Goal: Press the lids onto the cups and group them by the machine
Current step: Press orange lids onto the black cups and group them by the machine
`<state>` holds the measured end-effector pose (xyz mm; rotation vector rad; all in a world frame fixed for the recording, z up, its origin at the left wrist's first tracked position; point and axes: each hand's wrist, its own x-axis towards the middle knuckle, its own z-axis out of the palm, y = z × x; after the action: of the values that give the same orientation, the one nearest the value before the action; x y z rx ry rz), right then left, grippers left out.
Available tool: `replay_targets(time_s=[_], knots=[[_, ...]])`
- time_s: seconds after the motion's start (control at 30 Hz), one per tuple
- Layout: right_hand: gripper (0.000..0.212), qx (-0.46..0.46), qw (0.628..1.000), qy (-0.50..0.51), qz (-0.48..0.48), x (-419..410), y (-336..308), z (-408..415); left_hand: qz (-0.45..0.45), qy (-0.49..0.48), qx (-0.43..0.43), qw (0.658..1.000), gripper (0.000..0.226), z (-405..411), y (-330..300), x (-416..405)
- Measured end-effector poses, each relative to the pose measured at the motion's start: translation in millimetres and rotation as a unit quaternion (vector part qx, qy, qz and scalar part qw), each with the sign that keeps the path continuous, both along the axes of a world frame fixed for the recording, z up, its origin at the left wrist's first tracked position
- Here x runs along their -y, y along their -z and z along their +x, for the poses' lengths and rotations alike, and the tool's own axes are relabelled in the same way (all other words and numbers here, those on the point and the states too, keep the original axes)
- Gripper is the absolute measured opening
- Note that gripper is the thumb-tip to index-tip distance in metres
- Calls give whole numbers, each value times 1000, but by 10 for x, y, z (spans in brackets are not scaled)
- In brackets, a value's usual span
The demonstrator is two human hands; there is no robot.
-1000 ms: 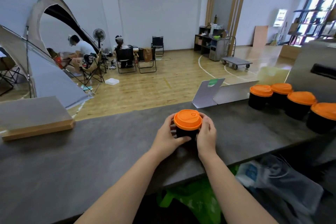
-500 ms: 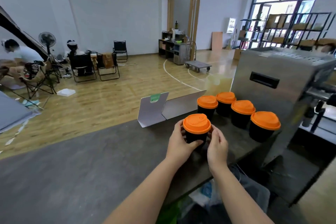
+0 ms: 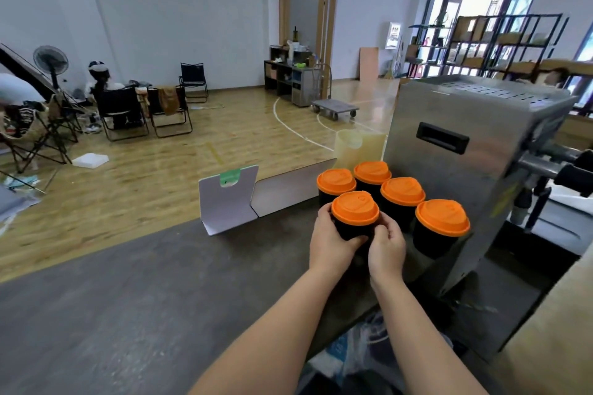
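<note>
We have a black cup (image 3: 353, 229) with an orange lid (image 3: 355, 208) clasped between both hands: our left hand (image 3: 330, 242) wraps its fingers round the cup's left side, and our right hand (image 3: 386, 245) curls round its right side from below the lid. The lid sits level and looks fully seated, so the pressing for this cup seems done. The cup is just in front of the steel machine (image 3: 475, 170), on the side away from its handle, right up against the cluster of four capped cups (image 3: 391, 202) that stand beside the machine's wall. Whether the held cup already rests on the counter (image 3: 144, 298) or hangs just above it, we cannot tell, since our hands hide its base. All four grouped cups wear orange lids, and none in view is bare. We judge the task to be close to its end: four cups are lidded and placed, the fifth is lidded and at the group's edge, and what is left is to set it down and let go. No further cups or loose lids show on the counter, though parts of it lie out of view.
</note>
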<state>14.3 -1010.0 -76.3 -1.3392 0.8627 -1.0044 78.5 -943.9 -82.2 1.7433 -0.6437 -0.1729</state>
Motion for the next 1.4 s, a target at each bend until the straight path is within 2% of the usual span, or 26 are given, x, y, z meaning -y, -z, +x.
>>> replay_targets(time_s=[0.6,0.8,0.87,0.97,1.03,1.2,1.4], knots=[[47,-23,1000,-20,-4,214,5,-19,9,-26,-38,999,77,-97,8,289],[47,14,999,3,47,78,30,-140,19,-10,-55,998,81,-113,31,154],[45,36,996,15,74,-38,56,-203,21,-14,-55,998,72,-96,50,28],[41,61,993,20,102,-303,82,-280,17,-22,-41,999,39,-26,17,-272],[38,74,991,-1,111,-544,72,-285,22,-22,-34,999,27,57,-30,-539],[33,86,985,-92,114,-1269,-5,-34,2,-60,-22,998,21,324,-134,-1413],[27,73,965,-225,114,-2431,-117,416,-63,-206,-36,976,27,543,-217,-3035]])
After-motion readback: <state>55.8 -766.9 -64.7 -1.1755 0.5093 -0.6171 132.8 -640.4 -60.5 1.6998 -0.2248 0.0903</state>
